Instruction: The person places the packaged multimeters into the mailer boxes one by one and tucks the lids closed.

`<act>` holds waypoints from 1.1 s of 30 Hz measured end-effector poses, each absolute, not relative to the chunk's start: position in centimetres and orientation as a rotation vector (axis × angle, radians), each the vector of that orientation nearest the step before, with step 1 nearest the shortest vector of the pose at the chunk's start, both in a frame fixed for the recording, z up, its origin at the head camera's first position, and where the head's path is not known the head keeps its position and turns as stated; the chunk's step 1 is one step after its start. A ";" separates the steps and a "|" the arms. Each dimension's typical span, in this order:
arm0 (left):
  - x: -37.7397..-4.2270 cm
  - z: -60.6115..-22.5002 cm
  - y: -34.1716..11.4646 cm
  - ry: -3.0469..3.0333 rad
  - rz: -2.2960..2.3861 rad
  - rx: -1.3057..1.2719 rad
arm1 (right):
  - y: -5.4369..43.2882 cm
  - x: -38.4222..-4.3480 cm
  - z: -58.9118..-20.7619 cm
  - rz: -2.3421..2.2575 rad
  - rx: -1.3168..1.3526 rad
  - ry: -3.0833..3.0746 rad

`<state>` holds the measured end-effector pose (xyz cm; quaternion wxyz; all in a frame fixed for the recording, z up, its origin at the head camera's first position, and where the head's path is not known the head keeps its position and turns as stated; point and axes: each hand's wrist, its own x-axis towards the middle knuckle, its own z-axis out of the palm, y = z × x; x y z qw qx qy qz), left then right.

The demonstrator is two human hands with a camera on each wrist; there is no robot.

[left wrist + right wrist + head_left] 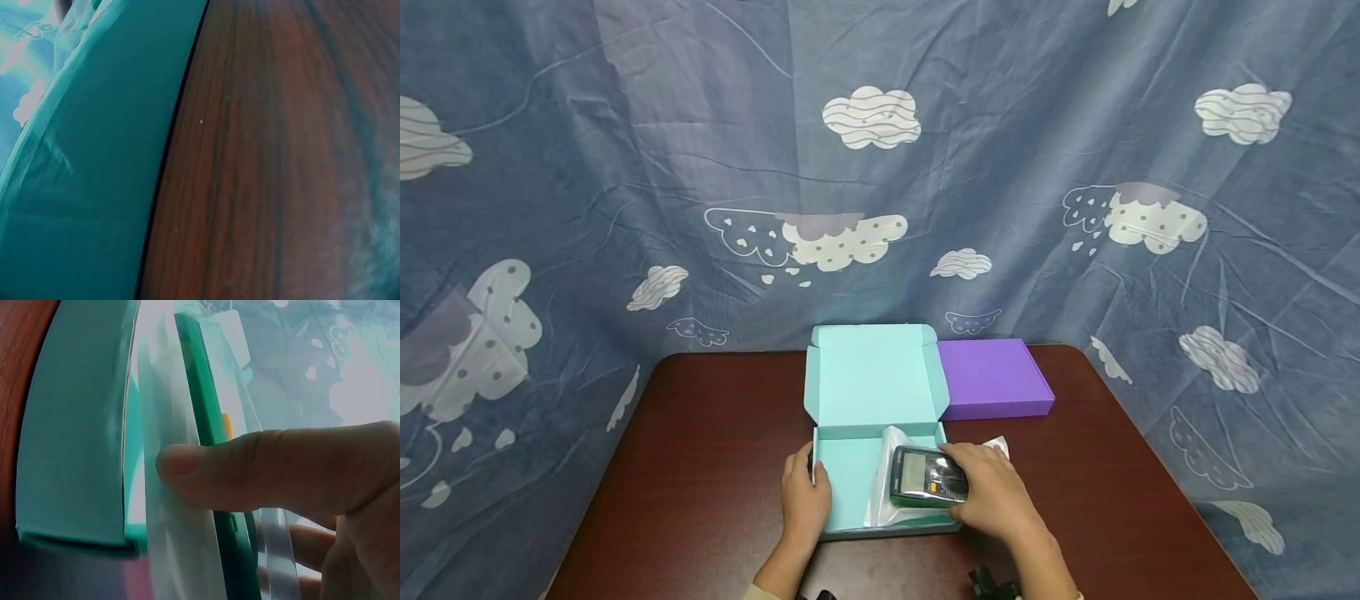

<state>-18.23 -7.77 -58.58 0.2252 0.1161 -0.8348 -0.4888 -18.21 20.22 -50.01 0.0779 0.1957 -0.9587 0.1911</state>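
A light teal cardboard box lies with its lid folded back. My left hand grips the box's left wall near the front; no fingers show in the left wrist view, only the box's outer wall. My right hand holds a multimeter by its right end, over the right half of the box. It has a dark green case, a grey screen and an orange button. A clear plastic bag lies beneath and around it. In the right wrist view my thumb presses the multimeter's green edge.
A closed purple box sits behind and to the right, beside the teal lid. Both boxes are on a dark reddish-brown wooden table. Blue cloth with white clouds hangs around the table's back and sides.
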 end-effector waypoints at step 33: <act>-18.3 -58.3 -7.8 -2.293 -1.336 0.290 | 14.6 -20.0 -51.0 0.435 0.849 -2.877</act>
